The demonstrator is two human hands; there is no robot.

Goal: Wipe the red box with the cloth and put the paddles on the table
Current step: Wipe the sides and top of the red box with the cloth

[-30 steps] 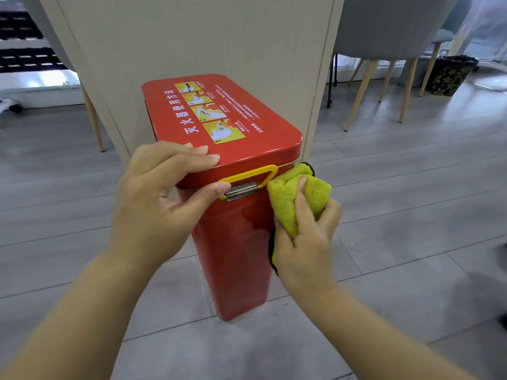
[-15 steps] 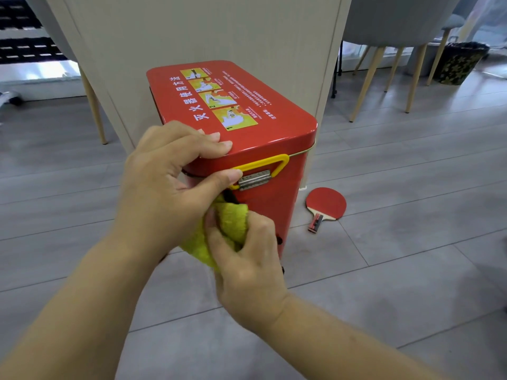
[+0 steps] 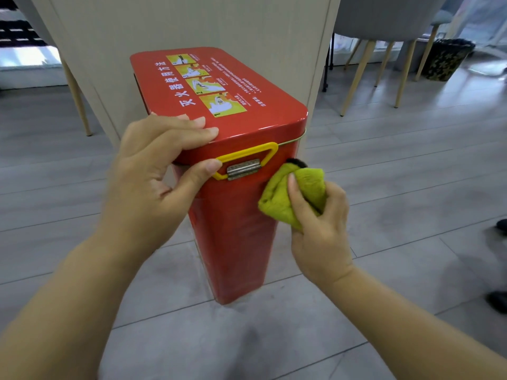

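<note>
A tall red box (image 3: 236,237) with a printed lid and a yellow handle (image 3: 247,157) stands on the grey floor in front of me. My left hand (image 3: 153,171) grips the lid's near left corner, fingers on top and thumb at the handle. My right hand (image 3: 318,226) holds a bunched yellow-green cloth (image 3: 290,196) and presses it against the box's near face, just right of the metal latch (image 3: 243,169). No paddle shows in this frame.
A pale wooden panel (image 3: 192,28) rises right behind the box. Grey chairs with wooden legs (image 3: 356,75) stand at the back right, beside a dark patterned basket (image 3: 447,60). Dark shoes (image 3: 499,300) show at the right edge.
My right hand has carried the cloth from under my left hand across to the right side of the box's front. The view shifted, and the red paddle on the floor is now out of sight.
</note>
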